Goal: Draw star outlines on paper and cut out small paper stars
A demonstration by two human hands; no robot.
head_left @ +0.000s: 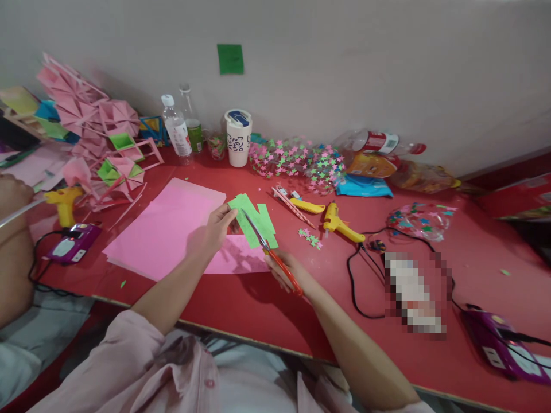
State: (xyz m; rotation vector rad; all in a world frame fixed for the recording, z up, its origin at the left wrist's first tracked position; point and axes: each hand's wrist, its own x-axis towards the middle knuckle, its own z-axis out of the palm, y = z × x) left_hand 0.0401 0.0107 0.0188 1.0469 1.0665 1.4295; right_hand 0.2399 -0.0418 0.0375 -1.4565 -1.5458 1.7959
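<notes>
My left hand (220,225) pinches the left edge of a piece of green paper (245,205), held a little above the table. In my right hand (289,272) are scissors (282,265) with red handles, their metal blades lying across the green paper and pointing up and left. A second green strip (267,221) shows beside the blades; whether it is joined to the first piece I cannot tell. Under my hands lie large pink paper sheets (172,212). Small paper stars (310,237) sit to the right of the scissors.
A yellow glue gun (340,223), a yellow cutter (307,206) and pink striped sticks (293,207) lie ahead on the red table (267,315). Bottles (176,129) and a white cup (238,140) stand by the wall. Cables trail right. Another person's arm (15,246) is at left.
</notes>
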